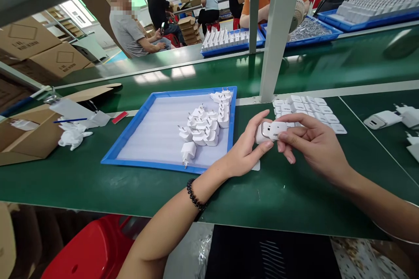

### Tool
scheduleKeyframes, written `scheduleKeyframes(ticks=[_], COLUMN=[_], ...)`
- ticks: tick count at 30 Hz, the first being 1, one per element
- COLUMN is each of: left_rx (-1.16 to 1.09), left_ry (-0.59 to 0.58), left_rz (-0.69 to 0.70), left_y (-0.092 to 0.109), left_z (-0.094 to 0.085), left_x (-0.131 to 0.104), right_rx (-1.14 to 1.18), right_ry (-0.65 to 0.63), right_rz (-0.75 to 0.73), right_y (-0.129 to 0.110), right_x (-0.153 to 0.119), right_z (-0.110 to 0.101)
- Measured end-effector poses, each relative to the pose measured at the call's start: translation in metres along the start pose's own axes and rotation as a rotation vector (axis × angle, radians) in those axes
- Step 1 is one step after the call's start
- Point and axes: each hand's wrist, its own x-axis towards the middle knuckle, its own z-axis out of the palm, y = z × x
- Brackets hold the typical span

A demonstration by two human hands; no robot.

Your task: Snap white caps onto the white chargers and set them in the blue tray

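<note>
Our left hand (pixel 244 152) closes its thumb and fingers around the left end of a small white plastic adapter with a slotted, rounded face (pixel 270 130), which sits between the fingertips of both hands. At its right end, the thumb and fingers of our right hand (pixel 319 148) pinch together on white plastic; we cannot tell whether that is the same piece or a second one against it.

Farthest left on the green tabletop (pixel 131 187) we have an open brown cardboard box (pixel 29 150). Next comes a shallow blue-rimmed plastic tray (pixel 233 113); its white lining shows across the left part, giving us room there, while white two-pin plugs (pixel 211 138) crowd the right part, near our left hand. Beyond our hands a grey metal post (pixel 278 39) rises and bounds the reach. Beside it and past our right hand lie rows of flat white glossy pieces (pixel 298 107). Nearest us, a strip of tabletop runs between our hands and the front edge, which our left forearm crosses.
</note>
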Motion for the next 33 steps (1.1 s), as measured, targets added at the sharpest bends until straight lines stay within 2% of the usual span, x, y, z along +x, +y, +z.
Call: scheduleKeyframes(ticks=[4,8,10,33], left_rx=[0.177,0.328,0.363,0.324], left_ry=[0.081,0.148,0.151,0.16], left_rz=[0.097,0.327,0.387,0.36], left_y=[-0.006,-0.008,-0.008,-0.011], left_z=[0.0,-0.002,-0.003,0.0], left_x=[-0.002,0.0,0.002,0.003], right_rx=[0.007,0.004,-0.002,-0.214], right_ry=[-0.007,-0.03,-0.038,-0.004], right_rz=[-0.007,-0.031,-0.045,-0.121], right_y=[-0.003,-0.005,-0.005,-0.005], right_x=[-0.001,-0.002,-0.003,-0.004], right_z=[-0.001,0.0,0.0,-0.001])
